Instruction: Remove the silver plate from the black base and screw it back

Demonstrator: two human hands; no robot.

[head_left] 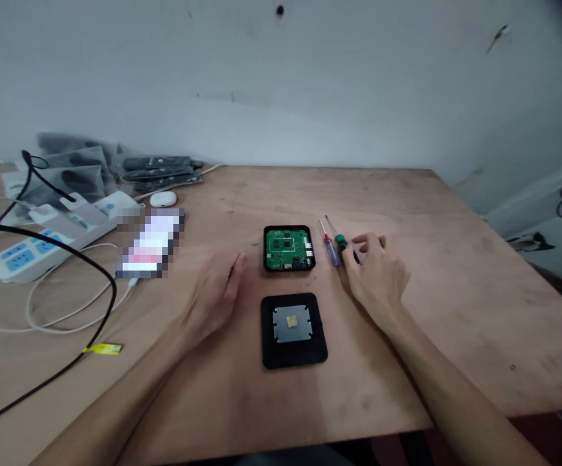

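A small black case with a green circuit board [289, 248] lies at the middle of the wooden table [456, 310]. In front of it lies a black cover with a grey metal plate [293, 329]. My left hand [215, 294] rests flat on the table to the left of both, fingers stretched out. My right hand [375, 272] lies to the right, fingers curled at the handle of a green screwdriver [339, 239]. A purple screwdriver [330, 248] lies beside it.
A white power strip [43, 239] with plugs, white and black cables [67, 259], and a blurred phone [151, 243] lie at the left. Grey bags and black remotes [159, 169] sit at the back left, with a white earbud case [163, 199]. The table edge runs along the right.
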